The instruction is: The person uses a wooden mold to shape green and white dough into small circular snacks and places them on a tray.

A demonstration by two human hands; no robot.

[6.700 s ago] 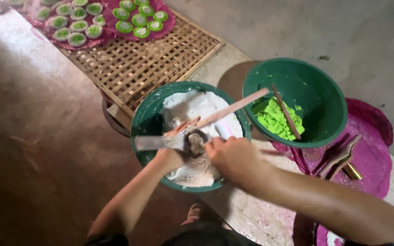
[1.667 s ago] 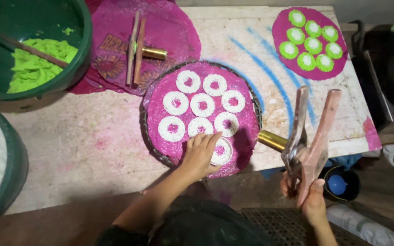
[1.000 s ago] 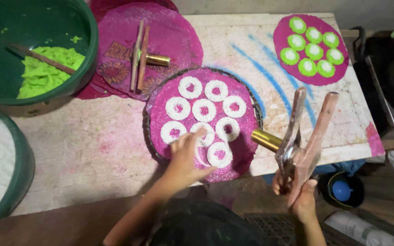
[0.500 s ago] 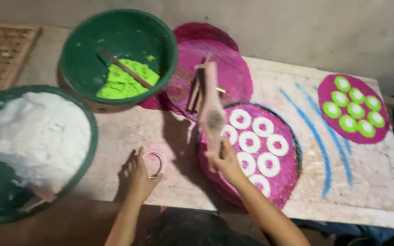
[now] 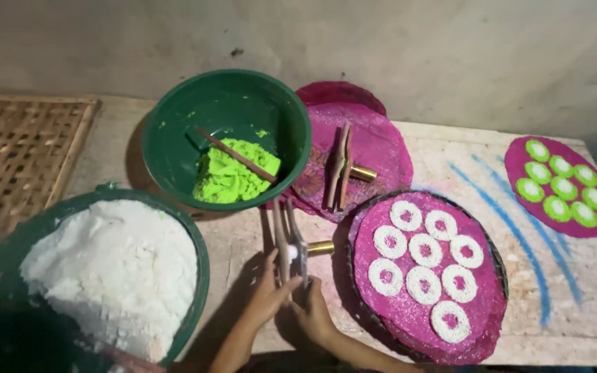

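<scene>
Gripping the lower ends of a hinged wooden press (image 5: 289, 238) together, the left hand (image 5: 265, 295) and the right hand (image 5: 310, 312) meet at the near edge of the tabletop (image 5: 582, 304), each closed around one of the tool's two slats, which stand nearly upright and close together; a brass-coloured cylinder (image 5: 319, 248) juts sideways from the press just above the right hand. Immediately right of that hand lies a round magenta mat (image 5: 492, 304) carrying eight white ring-shaped cakes (image 5: 424, 249) set apart from each other in rows. To the left of the left hand sits a large green basin (image 5: 198, 255) heaped with white flour (image 5: 115, 266). Beyond both hands, farther up the tabletop, stands a green bowl (image 5: 174, 138) holding bright green dough (image 5: 229, 176) with a wooden stick (image 5: 235, 155) resting across it. Beside that bowl, on stacked magenta mats (image 5: 381, 145), lies a second wooden press (image 5: 340, 166) with its own brass-coloured tube. Far to the right of the right hand, another magenta mat (image 5: 516, 155) bears seven green-and-white cakes (image 5: 561, 188). A woven bamboo tray (image 5: 19, 155) lies well off beyond the left hand.
</scene>
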